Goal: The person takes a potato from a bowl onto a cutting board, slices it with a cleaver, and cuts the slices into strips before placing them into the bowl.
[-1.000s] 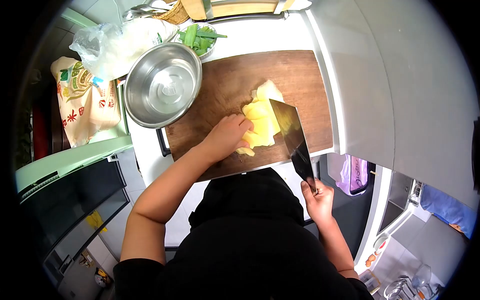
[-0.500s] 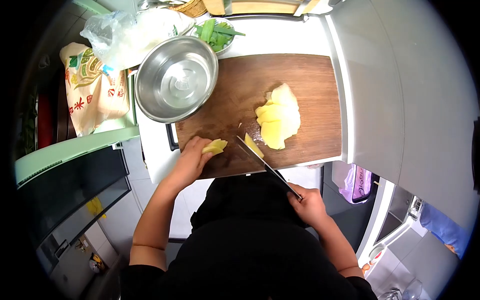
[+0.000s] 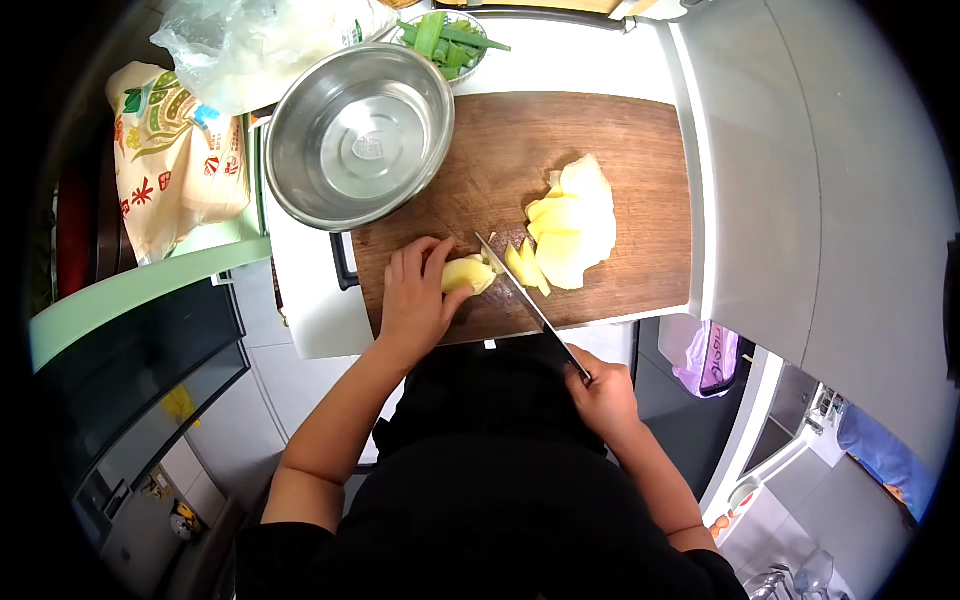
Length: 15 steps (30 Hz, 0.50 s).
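Note:
My left hand [image 3: 418, 297] rests on the wooden cutting board [image 3: 640, 150], its fingers and thumb around a small stack of yellow slices [image 3: 467, 275]. The cleaver [image 3: 530, 305] is held by its handle in my right hand [image 3: 604, 393], below the board's front edge. Its blade slants up to the left over the board, right beside the stack. Just right of the blade lie a few loose yellow pieces [image 3: 526, 266]. Farther right, a fanned pile of pale yellow slices [image 3: 575, 225] lies on the board.
A steel bowl [image 3: 360, 140] stands over the board's back left corner. Behind it are a plate of cut green leaves [image 3: 450, 45] and a clear plastic bag [image 3: 250, 50]. A printed sack [image 3: 175, 160] stands at the left. A grey wall [image 3: 760, 150] rises at the right.
My left hand has closed on yellow slices and moved right, up to the blade. The cleaver, raised over the board's right side a second ago, is now low beside the stack. Loose pieces lie right of it.

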Available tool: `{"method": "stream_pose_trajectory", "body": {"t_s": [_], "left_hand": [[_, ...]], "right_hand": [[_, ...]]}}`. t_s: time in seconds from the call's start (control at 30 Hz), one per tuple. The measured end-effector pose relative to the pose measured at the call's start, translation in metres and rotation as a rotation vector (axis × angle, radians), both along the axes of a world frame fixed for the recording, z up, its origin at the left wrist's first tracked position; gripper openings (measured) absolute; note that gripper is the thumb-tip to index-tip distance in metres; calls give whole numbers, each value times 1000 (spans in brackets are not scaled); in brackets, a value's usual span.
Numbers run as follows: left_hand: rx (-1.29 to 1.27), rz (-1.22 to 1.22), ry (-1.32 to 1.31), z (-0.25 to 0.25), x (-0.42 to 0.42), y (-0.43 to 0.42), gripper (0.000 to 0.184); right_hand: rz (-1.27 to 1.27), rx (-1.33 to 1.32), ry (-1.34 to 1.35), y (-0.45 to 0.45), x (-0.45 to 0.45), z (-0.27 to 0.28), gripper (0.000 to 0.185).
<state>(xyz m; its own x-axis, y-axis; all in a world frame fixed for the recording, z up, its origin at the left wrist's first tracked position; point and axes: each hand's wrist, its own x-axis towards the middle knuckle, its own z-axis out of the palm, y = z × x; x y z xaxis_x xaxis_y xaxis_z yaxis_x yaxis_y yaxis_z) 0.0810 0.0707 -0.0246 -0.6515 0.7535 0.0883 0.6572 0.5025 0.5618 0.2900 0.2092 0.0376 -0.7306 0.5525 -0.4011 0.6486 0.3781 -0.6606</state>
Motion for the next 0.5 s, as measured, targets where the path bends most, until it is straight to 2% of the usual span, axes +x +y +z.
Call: {"method": "stream_pose_trajectory", "body": {"t_s": [0.03, 0.1, 0.2, 0.33, 0.4, 0.5], "left_hand": [[-2, -1, -3, -1, -2, -3, 46], [74, -188, -67, -3, -7, -12, 48], [172, -232, -33, -16, -9, -17, 42], [216, -157, -34, -17, 7, -9, 37], [234, -157, -140, -18, 16, -5, 40], [274, -150, -76, -20, 16, -5, 38]], "right_hand": [[8, -1, -1, -2, -2, 1, 28], [-27, -37, -46, -4, -5, 3, 28], [-40, -48, -54, -8, -4, -1, 29], [-54, -11, -66, -3, -9, 5, 30], [-44, 9, -90, 0, -11, 10, 29], [-20, 56, -105, 1, -12, 16, 30]]}}
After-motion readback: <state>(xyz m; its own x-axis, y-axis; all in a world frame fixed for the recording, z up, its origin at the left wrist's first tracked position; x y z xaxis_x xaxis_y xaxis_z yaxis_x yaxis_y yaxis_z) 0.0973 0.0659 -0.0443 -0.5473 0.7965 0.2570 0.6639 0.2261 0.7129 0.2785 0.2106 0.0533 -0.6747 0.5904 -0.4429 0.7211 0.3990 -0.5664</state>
